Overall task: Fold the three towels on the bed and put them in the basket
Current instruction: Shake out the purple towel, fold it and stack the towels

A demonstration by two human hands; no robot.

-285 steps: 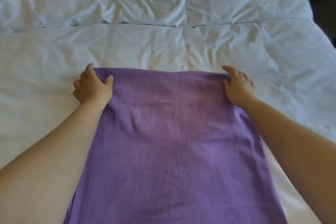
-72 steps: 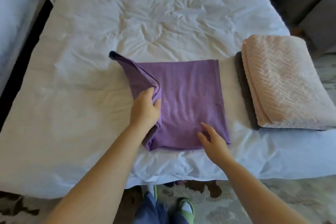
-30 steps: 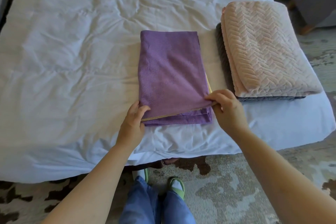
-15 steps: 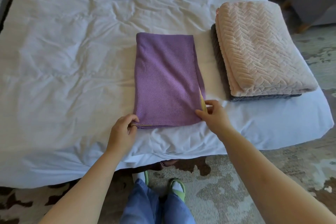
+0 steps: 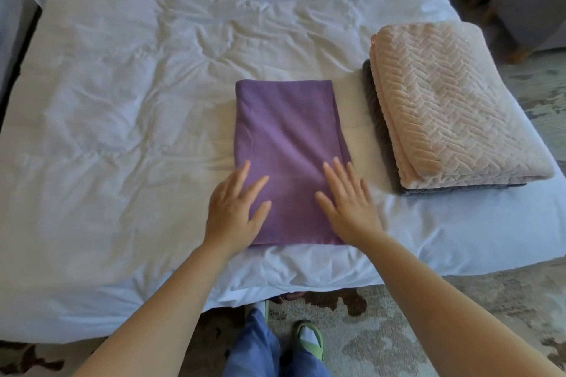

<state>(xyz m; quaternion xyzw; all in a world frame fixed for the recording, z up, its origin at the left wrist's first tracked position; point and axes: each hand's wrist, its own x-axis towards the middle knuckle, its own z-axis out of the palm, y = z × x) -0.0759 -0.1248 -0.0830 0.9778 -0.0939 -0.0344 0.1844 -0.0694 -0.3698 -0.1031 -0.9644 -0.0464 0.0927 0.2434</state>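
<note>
Head view: the purple towel (image 5: 288, 144) lies folded into a narrow rectangle on the bed (image 5: 122, 101), just right of the frame's centre, with its near end close to the bed's lower edge. Both hands rest on its lower half, fingers straight and spread. The left hand (image 5: 234, 211) lies flat over the lower-left edge, partly on the sheet, and the right hand (image 5: 349, 208) lies flat over the lower-right corner. Half a second ago each hand pinched a near corner with curled fingers and a thin yellow edge showed on the right; now the palms lie flat and the towel's top shows only purple. At the right of the frame, apart from the purple towel, a folded pink towel (image 5: 453, 107) with a herringbone texture sits on a folded dark grey towel (image 5: 372, 101). At the bottom, blue trousers (image 5: 260, 346) and a green slipper (image 5: 311, 338) are over a patterned rug (image 5: 382, 340).
</note>
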